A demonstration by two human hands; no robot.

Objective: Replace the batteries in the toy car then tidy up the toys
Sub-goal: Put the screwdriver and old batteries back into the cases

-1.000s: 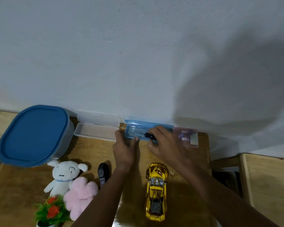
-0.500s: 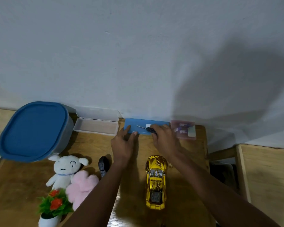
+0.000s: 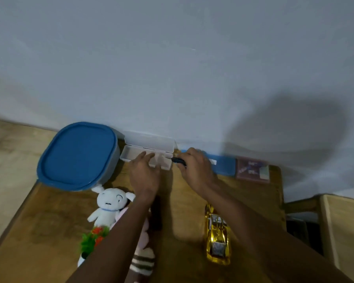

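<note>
From the head view, a white case [image 3: 149, 147] lies open against the wall, its tray divided; I cannot tell what it holds. The left hand [image 3: 145, 174] rests on the tray with straight fingers. The right hand [image 3: 196, 170] grips a small black tool [image 3: 179, 160] beside the tray. A blue-lidded tub [image 3: 78, 156] stands closed to the left. The gold toy car [image 3: 218, 235] sits on the desk [image 3: 49, 231] nearer the person, shiny, nose toward the wall, with a dark square at its near end.

The wooden table [image 3: 49, 231] carries a gold toy car [image 3: 218, 240], with a blue-lidded tub [image 3: 78, 156], an open white case [image 3: 135, 155] and a white plush [image 3: 108, 203] to the car's left and a blue case [image 3: 225, 165] beyond it.
</note>
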